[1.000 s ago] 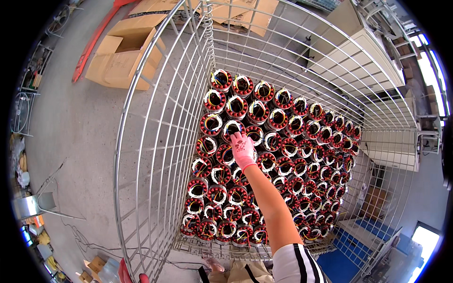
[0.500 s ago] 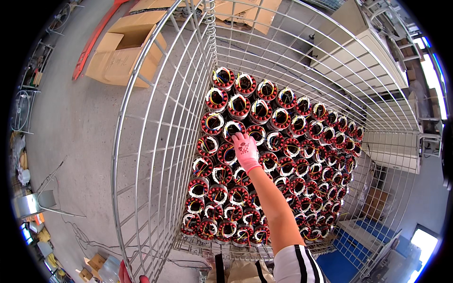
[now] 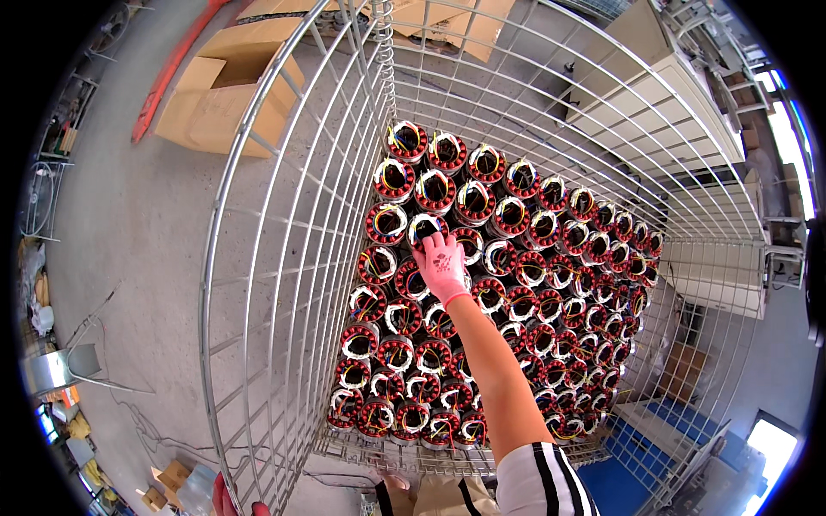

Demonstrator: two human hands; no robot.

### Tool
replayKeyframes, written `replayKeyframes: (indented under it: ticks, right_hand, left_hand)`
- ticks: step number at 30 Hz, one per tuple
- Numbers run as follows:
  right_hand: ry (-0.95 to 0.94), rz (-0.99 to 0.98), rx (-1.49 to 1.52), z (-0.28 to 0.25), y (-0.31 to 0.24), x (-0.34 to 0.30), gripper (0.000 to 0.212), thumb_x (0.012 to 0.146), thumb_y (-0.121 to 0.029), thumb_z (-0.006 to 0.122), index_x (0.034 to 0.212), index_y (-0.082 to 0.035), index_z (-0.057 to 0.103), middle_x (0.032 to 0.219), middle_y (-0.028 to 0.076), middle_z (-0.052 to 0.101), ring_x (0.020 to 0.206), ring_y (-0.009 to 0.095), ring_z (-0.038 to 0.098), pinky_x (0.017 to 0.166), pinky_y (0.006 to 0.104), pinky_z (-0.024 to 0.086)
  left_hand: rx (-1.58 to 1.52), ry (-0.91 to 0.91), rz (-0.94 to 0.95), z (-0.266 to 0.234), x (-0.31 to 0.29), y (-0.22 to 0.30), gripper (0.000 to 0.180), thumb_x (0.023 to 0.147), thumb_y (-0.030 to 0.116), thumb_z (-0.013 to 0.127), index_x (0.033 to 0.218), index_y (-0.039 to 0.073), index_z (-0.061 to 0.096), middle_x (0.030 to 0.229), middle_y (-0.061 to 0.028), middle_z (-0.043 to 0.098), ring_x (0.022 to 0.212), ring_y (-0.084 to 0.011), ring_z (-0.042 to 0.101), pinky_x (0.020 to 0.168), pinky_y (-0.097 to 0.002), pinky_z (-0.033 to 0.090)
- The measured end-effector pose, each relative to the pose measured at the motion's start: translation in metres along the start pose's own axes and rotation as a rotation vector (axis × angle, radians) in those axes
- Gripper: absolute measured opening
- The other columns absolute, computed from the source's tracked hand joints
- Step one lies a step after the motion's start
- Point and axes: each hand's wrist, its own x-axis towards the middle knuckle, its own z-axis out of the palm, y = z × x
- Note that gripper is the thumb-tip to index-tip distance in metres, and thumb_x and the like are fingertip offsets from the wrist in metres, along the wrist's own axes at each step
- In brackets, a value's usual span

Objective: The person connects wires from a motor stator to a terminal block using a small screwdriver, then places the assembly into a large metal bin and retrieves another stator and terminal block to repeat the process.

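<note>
Many motor stators stand in rows inside a wire mesh cage [image 3: 209, 284]. Each is a ring with red segments, white binding and loose coloured wires. My right hand [image 3: 445, 268], in a pink glove, reaches in from the lower edge. Its fingers are bent over the near rim of one stator [image 3: 416, 225] in the upper left part of the load, with the thumb at the left side. The fingertips are partly hidden against that rim. At the lower left edge, my left hand [image 3: 225, 499] shows only a few reddish fingers, closed round the cage's rim wire.
An open cardboard box [image 3: 219, 112] stands on the floor beyond the cage's left wall, near a red bar [image 3: 176, 73]. Pale cabinets [image 3: 654, 103] stand behind the far right wall. Cables [image 3: 155, 439] lie on the floor at the lower left.
My right hand has shifted slightly left, and its thumb has spread to the left of the fingers. The stator under it stays in about the same place. My left hand remains at the rim.
</note>
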Motion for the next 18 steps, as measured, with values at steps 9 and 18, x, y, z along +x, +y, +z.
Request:
replayKeyframes:
  ticks: [9, 18]
  right_hand:
    - [-0.018, -0.111, -0.197, 0.002, 0.011, 0.008, 0.028, 0.088, -0.038, 0.058, 0.099, -0.013, 0.057, 0.102, 0.005, 0.055, 0.097, 0.026, 0.051, 0.085, 0.0404, 0.041]
    - [0.052, -0.162, -0.160, 0.004, 0.019, 0.009, 0.027, 0.087, -0.039, 0.057, 0.099, -0.015, 0.056, 0.102, 0.004, 0.053, 0.095, 0.027, 0.049, 0.081, 0.0418, 0.040]
  left_hand:
    - [0.073, 0.027, 0.060, 0.001, 0.000, -0.007, 0.060, 0.091, 0.017, 0.063, 0.139, -0.005, 0.035, 0.138, -0.0252, 0.040, 0.125, -0.0359, 0.044, 0.101, -0.0400, 0.038]
    - [0.020, 0.014, -0.043, 0.000, -0.003, -0.003, 0.061, 0.090, 0.017, 0.064, 0.139, -0.005, 0.034, 0.139, -0.0247, 0.039, 0.127, -0.0344, 0.042, 0.103, -0.0381, 0.038]
